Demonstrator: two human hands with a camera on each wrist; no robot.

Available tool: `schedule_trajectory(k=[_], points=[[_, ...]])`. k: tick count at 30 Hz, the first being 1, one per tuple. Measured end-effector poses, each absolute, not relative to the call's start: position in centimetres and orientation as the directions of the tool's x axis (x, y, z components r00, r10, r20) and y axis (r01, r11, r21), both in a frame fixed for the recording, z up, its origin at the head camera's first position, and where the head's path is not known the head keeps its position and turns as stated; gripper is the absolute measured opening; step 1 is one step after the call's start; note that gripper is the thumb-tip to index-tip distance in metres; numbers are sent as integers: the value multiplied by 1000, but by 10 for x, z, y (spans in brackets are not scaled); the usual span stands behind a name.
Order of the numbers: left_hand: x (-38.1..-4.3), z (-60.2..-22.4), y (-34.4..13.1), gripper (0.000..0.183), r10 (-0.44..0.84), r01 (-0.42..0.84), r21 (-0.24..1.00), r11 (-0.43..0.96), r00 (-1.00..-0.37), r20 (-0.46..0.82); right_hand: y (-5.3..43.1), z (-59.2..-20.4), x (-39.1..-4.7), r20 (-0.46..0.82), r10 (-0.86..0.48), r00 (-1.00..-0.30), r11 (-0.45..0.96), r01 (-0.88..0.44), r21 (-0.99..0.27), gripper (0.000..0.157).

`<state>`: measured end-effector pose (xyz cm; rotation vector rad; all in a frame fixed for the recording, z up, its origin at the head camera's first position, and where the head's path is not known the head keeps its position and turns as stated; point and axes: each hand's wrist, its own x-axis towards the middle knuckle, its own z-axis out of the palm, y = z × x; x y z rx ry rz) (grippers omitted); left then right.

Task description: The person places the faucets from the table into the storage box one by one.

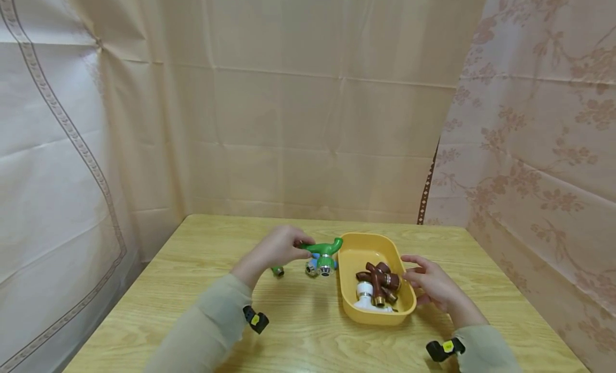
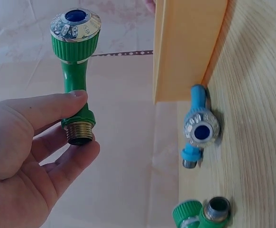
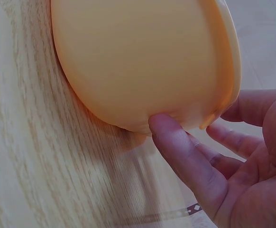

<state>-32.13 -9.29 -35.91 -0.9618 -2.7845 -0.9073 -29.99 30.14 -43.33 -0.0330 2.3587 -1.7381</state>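
Note:
My left hand point(image 1: 284, 248) pinches a green tap point(image 1: 321, 248) between thumb and fingers, raised above the table left of the yellow bin point(image 1: 344, 295). In the left wrist view the tap's ribbed green knob with a silver cap points up and its brass threaded end down. Beneath it on the table lie a blue tap point(image 2: 195, 128), close to the bin, and a second green tap point(image 2: 195, 216), farther left. My right hand point(image 1: 433, 282) touches the bin's right side with its fingers fairly straight. In the bin are several brown taps point(image 1: 377, 287) and a white tap point(image 1: 364, 293).
The bin stands on a light wood-grain table point(image 1: 216, 309). Behind the table hangs a beige cloth point(image 1: 308, 122), and a flowered curtain point(image 1: 544, 148) borders it on the right. More cloth hangs along the left edge.

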Motion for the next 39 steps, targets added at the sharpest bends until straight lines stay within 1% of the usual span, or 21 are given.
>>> schedule_trajectory(k=[8,12,22,27,39], points=[[-323,-357,-77,22,565,586,541,604,-793,228,301,-435,-300,-158,-127,-979,320,110,-941,56],[-324,-357,-68,21,565,582,527,619,-796,215,302,-435,-299,-158,-129,-979,322,110,-940,56],[-323,-359,-45,20,585,594,529,606,-783,209,303,-436,-299,-159,-127,-979,333,109,-937,56],[-323,-360,-33,19,593,602,506,617,-779,203,303,-436,-300,-161,-124,-979,332,112,-937,56],[-325,-368,-10,16,595,593,495,635,-784,178,302,-435,-299,-161,-129,-979,326,111,-939,55]])
